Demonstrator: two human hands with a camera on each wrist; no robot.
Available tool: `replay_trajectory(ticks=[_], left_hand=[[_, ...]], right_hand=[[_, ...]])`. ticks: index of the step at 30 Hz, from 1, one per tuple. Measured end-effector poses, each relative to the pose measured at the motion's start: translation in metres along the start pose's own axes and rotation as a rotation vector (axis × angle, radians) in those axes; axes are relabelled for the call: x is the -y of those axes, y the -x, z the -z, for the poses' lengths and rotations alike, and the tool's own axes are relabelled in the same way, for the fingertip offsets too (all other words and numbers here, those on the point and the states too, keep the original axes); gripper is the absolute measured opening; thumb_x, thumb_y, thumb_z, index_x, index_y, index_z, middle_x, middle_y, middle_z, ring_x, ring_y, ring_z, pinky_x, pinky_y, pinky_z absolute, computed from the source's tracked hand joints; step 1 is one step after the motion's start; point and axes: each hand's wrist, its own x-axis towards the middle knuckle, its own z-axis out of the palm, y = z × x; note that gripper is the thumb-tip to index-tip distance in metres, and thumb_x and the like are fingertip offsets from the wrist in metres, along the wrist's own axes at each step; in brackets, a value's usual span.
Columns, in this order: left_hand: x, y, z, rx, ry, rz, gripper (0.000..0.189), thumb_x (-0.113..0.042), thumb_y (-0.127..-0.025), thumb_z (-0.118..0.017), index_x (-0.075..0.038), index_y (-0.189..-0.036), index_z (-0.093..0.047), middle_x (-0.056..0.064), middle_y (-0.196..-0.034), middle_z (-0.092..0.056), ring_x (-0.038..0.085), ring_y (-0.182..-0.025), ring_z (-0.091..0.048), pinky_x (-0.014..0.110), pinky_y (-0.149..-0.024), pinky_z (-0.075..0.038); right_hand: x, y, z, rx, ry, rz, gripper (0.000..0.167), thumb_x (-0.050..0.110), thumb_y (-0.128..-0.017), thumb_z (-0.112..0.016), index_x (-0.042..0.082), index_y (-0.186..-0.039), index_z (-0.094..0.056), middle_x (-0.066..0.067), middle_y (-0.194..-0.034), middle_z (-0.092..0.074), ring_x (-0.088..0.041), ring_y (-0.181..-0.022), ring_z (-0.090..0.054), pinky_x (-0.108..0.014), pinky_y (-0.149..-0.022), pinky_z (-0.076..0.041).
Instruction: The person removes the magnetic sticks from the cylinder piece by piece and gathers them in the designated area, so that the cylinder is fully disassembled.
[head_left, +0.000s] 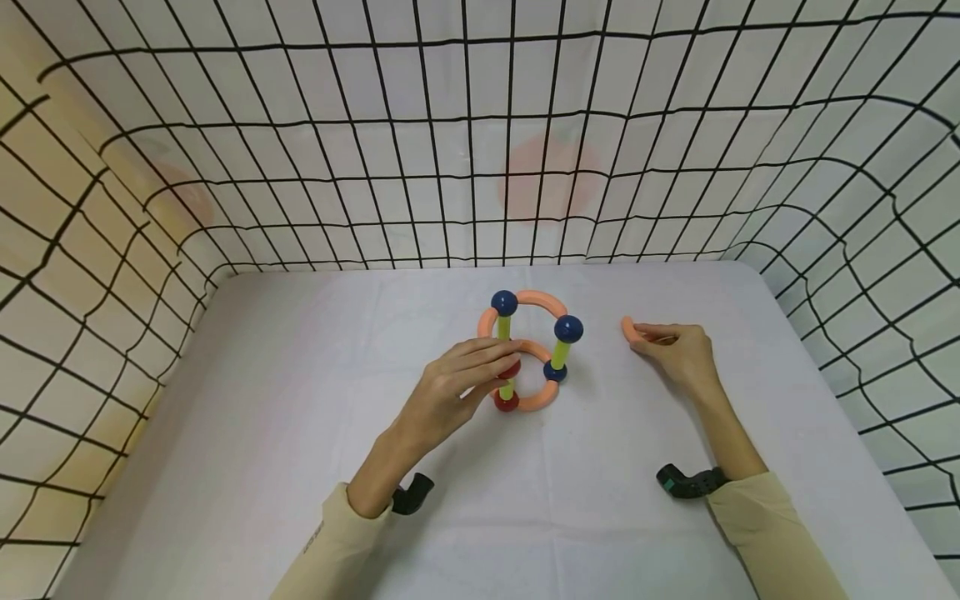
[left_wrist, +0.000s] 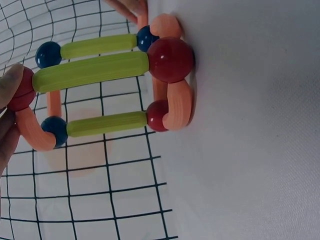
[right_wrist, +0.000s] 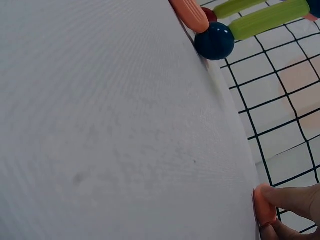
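A small frame of curved orange rods, straight lime-green rods [left_wrist: 92,70] and red and blue balls stands on the white table in front of me. Its lower ring lies on the cloth, and upright green rods carry an upper ring. My left hand [head_left: 448,385] grips the upper red ball [left_wrist: 21,90] at the near left corner, partly covering it in the head view. Two blue balls, one of them at the upper right [head_left: 568,329], top the other uprights. To the right, my right hand [head_left: 684,360] pinches a loose curved orange rod [head_left: 628,330] between thumb and fingers, close over the table.
A black wire grid [head_left: 465,121] encloses the table's back and sides. White cloth covers the table [head_left: 300,375]. Dark wrist devices, one near the right cuff [head_left: 686,482], sit on both wrists.
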Motion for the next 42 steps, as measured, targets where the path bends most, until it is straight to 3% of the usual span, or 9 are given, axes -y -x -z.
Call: replay_trajectory(ticks=[7, 13, 21, 27, 31, 34, 38, 42], left_hand=[[0.001, 0.001, 0.001, 0.004, 0.012, 0.007, 0.045, 0.006, -0.079, -0.084, 0.003, -0.123, -0.073, 0.017, -0.125, -0.075, 0.030, -0.122, -0.070, 0.038, -0.107, -0.055], [0.002, 0.001, 0.001, 0.003, 0.006, -0.009, 0.044, 0.007, -0.079, -0.084, 0.003, -0.122, -0.074, 0.018, -0.126, -0.074, 0.031, -0.123, -0.069, 0.039, -0.108, -0.055], [0.002, 0.001, 0.004, 0.003, 0.008, -0.001, 0.050, 0.007, -0.076, -0.087, 0.003, -0.124, -0.073, 0.019, -0.130, -0.072, 0.032, -0.125, -0.067, 0.040, -0.109, -0.054], [0.004, 0.000, 0.016, -0.033, 0.025, 0.037, 0.056, 0.006, -0.075, -0.088, 0.002, -0.128, -0.071, 0.020, -0.139, -0.067, 0.032, -0.131, -0.063, 0.039, -0.110, -0.054], [0.011, 0.004, 0.029, -0.086, 0.057, 0.115, 0.056, 0.006, -0.078, -0.086, 0.000, -0.131, -0.070, 0.019, -0.145, -0.063, 0.031, -0.135, -0.060, 0.039, -0.114, -0.051], [0.021, 0.012, 0.039, -0.115, 0.056, 0.207, 0.055, 0.005, -0.079, -0.085, 0.000, -0.131, -0.070, 0.017, -0.146, -0.062, 0.031, -0.134, -0.060, 0.040, -0.113, -0.051], [0.036, 0.025, 0.048, -0.104, 0.067, 0.369, 0.051, 0.003, -0.080, -0.084, -0.002, -0.129, -0.072, 0.015, -0.148, -0.061, 0.032, -0.134, -0.060, 0.047, -0.112, -0.051], [0.052, 0.038, 0.050, -0.013, 0.149, 0.539, 0.045, -0.003, -0.084, -0.083, -0.006, -0.128, -0.074, 0.014, -0.152, -0.057, 0.035, -0.142, -0.053, 0.056, -0.117, -0.044]], right_hand=[[0.001, 0.000, 0.000, -0.003, 0.014, 0.024, 0.043, 0.029, -0.094, -0.078, 0.003, -0.128, -0.073, -0.025, -0.118, -0.075, -0.035, -0.108, -0.068, -0.014, -0.074, -0.045], [0.002, 0.000, 0.000, 0.011, 0.015, 0.022, 0.044, 0.031, -0.095, -0.077, 0.004, -0.129, -0.072, -0.025, -0.119, -0.074, -0.037, -0.109, -0.068, -0.020, -0.077, -0.046], [0.002, -0.001, 0.004, 0.026, 0.034, 0.015, 0.049, 0.037, -0.095, -0.076, 0.005, -0.131, -0.071, -0.025, -0.118, -0.074, -0.017, -0.095, -0.063, -0.019, -0.076, -0.046], [0.003, 0.000, 0.006, 0.071, 0.020, -0.001, 0.051, 0.037, -0.097, -0.073, 0.004, -0.136, -0.067, -0.027, -0.123, -0.071, -0.031, -0.109, -0.063, -0.032, -0.085, -0.045], [0.004, 0.001, 0.011, 0.089, 0.025, -0.004, 0.052, 0.036, -0.100, -0.068, 0.005, -0.141, -0.063, -0.026, -0.126, -0.069, -0.037, -0.116, -0.062, -0.035, -0.090, -0.045], [0.008, 0.004, 0.017, 0.048, 0.031, 0.024, 0.055, 0.037, -0.101, -0.066, 0.005, -0.145, -0.060, -0.025, -0.126, -0.069, -0.036, -0.117, -0.060, -0.031, -0.086, -0.044], [0.015, 0.009, 0.025, -0.069, 0.017, 0.075, 0.057, 0.041, -0.101, -0.065, 0.010, -0.149, -0.056, -0.017, -0.122, -0.070, -0.016, -0.107, -0.058, -0.017, -0.071, -0.044], [0.023, 0.017, 0.025, -0.111, -0.076, 0.131, 0.051, 0.037, -0.100, -0.068, 0.014, -0.145, -0.061, 0.001, -0.109, -0.069, 0.004, -0.085, -0.061, -0.011, -0.060, -0.047]])
